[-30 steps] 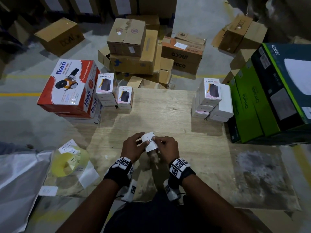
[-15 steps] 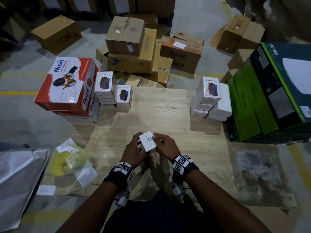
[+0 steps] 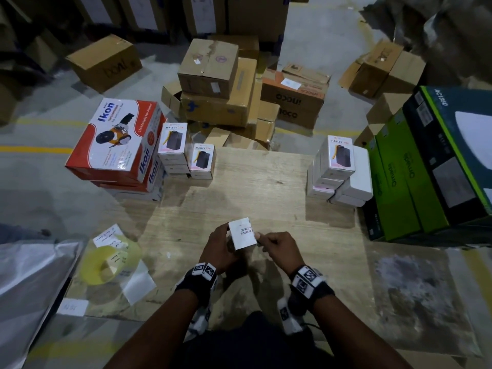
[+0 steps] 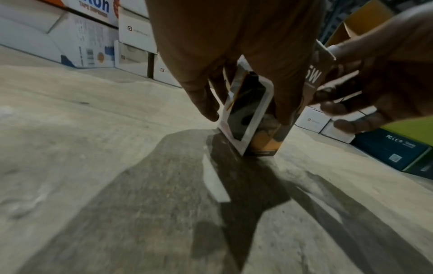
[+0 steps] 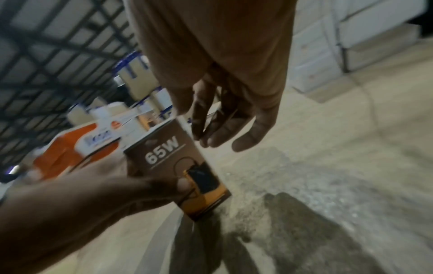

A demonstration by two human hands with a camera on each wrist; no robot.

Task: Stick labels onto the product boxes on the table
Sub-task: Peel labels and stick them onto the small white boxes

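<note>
Since the earlier frame we note the product box (image 3: 241, 233) upended at the table's (image 3: 266, 182) six o'clock; left hand (image 3: 218, 249) grips it, right hand (image 3: 277, 245) pinches its edge, sealing apparently underway.

Cardboard cartons (image 3: 213, 67) on floor; green boxes (image 3: 399, 169) right.

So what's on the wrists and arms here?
Both forearms are bare, no sleeves or gloves. The left hand and right hand each have a black wristband carrying white squares with black tag patterns, and a white marked unit hanging under each wrist.
</note>
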